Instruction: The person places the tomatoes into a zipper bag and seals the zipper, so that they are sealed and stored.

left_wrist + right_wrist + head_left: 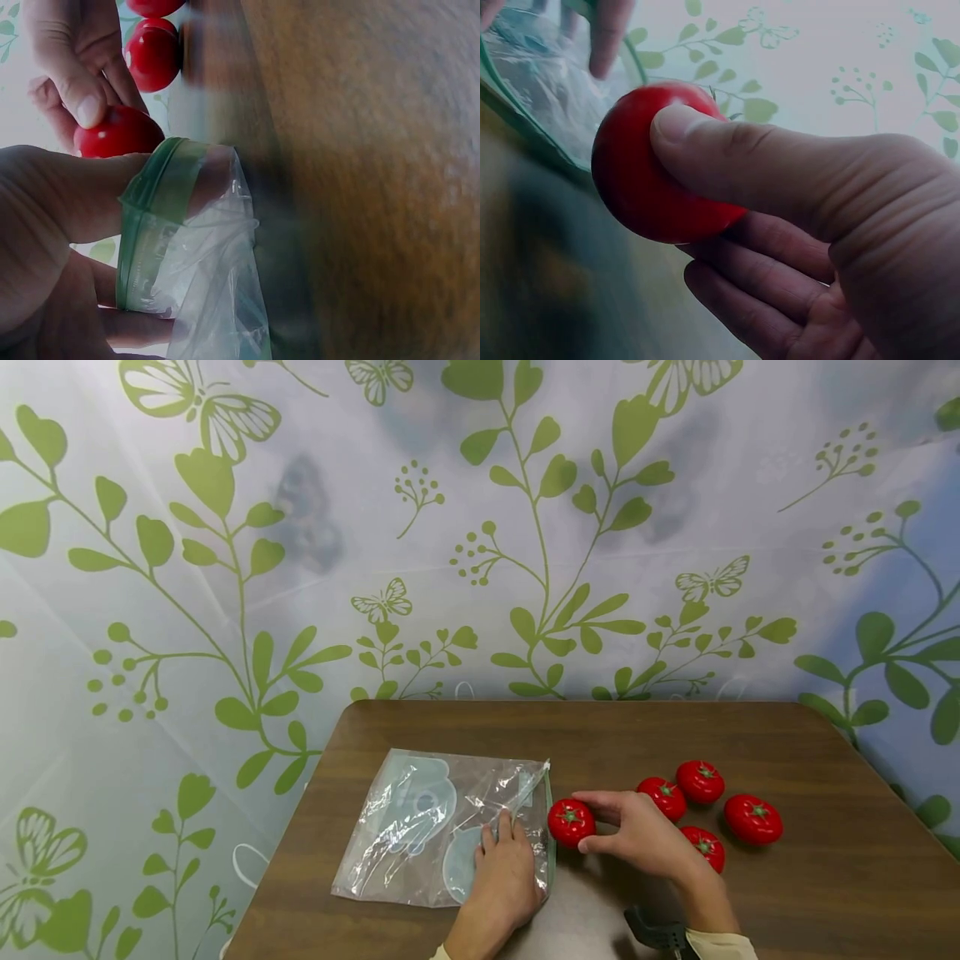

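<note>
A red tomato (570,823) with a green calyx is pinched between the thumb and fingers of my right hand (651,837), beside the bag's mouth. The right wrist view shows my thumb across the tomato (660,180). A clear zip bag (420,881) with a green edge and pale blue printed shapes lies flat on the table. My left hand (506,877) is at its right end, fingers extended. In the left wrist view the thumb and fingers are spread at the green zip edge (139,232), parting the mouth. Plastic partly covers those fingertips.
Several more red tomatoes (753,819) sit to the right of my right hand on the brown wooden table (600,735); my hand and forearm partly cover two. Behind the table hangs a pale curtain (420,435) with green leaves and butterflies.
</note>
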### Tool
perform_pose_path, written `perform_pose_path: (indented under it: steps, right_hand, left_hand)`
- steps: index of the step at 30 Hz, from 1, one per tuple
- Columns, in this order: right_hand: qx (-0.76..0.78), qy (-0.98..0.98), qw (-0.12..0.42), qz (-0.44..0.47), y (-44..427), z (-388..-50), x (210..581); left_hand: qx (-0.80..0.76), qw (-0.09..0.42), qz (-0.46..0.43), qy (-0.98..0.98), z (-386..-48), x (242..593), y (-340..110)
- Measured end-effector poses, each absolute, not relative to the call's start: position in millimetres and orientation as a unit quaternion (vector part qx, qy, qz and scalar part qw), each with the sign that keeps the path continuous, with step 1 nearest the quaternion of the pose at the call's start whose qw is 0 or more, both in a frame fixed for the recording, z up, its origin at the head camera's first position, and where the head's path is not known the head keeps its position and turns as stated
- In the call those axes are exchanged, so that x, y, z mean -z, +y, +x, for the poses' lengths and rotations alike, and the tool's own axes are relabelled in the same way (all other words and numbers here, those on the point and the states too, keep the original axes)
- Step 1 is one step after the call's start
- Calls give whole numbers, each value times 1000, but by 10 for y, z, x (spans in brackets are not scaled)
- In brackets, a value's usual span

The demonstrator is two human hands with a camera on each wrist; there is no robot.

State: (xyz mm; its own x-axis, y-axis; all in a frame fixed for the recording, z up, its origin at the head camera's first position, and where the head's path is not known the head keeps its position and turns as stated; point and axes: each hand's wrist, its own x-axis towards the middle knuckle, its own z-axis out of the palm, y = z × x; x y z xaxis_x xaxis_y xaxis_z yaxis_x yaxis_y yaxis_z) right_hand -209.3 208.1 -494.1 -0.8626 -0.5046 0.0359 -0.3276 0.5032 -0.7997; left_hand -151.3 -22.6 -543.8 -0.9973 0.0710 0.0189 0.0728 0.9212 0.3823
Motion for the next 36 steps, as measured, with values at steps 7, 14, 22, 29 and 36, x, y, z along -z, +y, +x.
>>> perform_pose_path:
  steps: [7,14,22,29,36]
  right_hand:
    - [400,881,81,-240,1927,-2090,5015]
    - [364,902,65,-222,1755,-2075,5031]
    - [351,904,71,-234,1588,-2075,5062]
    - [362,897,66,-246,1483,-2083,5069]
    - [369,890,56,-263,1381,-2095,5103]
  left_hand:
    - [196,-14,-39,-980,-1449,5195,-222]
    - [189,-1,-49,-981,-1433,5180,-221]
    - [188,6,-43,-981,-1476,5297,-220]
    - [172,39,-37,-984,-1453,5274,-225]
    - [141,25,-37,-989,-1379,5004,-228]
